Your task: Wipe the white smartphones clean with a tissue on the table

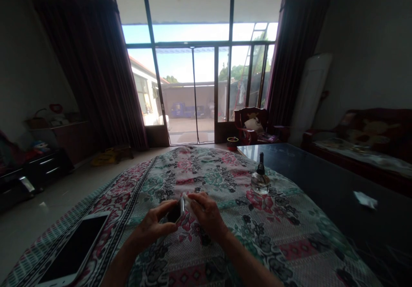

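Note:
My left hand (153, 225) is curled around a small dark phone-like object (175, 213), held on edge above a floral cloth (225, 240). My right hand (206, 212) is closed, pinching a small white piece, perhaps a wipe, against the object's top edge. Both hands meet over the middle of the cloth. A white smartphone (74, 249) with a dark screen lies flat on the cloth at the lower left. A small glass bottle with a dark cap (260, 177) stands upright on the cloth, beyond my right hand.
The cloth covers a dark glossy table (325, 184); a crumpled white scrap (365, 200) lies on its bare right part. A sofa (370, 143) runs along the right wall, a wooden chair (252, 126) stands by the glass doors, low cabinets (38, 164) sit at left.

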`<state>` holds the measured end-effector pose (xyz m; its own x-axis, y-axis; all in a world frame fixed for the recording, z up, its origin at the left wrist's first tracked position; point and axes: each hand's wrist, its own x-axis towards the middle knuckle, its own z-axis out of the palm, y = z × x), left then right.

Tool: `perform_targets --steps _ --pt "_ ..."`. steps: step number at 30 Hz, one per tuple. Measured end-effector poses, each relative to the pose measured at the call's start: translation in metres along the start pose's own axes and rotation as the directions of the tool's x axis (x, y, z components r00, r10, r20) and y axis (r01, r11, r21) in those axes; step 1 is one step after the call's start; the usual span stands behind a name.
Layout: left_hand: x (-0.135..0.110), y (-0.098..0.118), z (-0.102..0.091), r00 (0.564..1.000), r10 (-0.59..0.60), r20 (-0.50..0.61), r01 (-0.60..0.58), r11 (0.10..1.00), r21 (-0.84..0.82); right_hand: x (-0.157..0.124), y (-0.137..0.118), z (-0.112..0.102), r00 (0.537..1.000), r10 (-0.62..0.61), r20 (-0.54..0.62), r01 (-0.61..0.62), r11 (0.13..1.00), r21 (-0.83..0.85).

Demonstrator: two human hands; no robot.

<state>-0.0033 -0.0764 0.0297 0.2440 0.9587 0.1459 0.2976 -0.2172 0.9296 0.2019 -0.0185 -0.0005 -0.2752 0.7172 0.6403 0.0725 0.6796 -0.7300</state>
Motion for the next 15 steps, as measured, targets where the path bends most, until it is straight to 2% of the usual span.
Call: perform_targets --steps 7,15 --pt "-0.0006 0.0035 0.0015 1.000 0.018 -0.004 -0.018 0.996 0.088 0.0011 -0.0089 -0.0001 0.997 0.026 0.070 -0.027 1.000 0.006" --pt "-0.0005 0.0033 0.0043 0.999 0.004 -0.033 0.001 0.987 0.159 0.0007 -0.0110 -0.0020 0.996 0.026 0.090 -0.026 1.000 0.004"
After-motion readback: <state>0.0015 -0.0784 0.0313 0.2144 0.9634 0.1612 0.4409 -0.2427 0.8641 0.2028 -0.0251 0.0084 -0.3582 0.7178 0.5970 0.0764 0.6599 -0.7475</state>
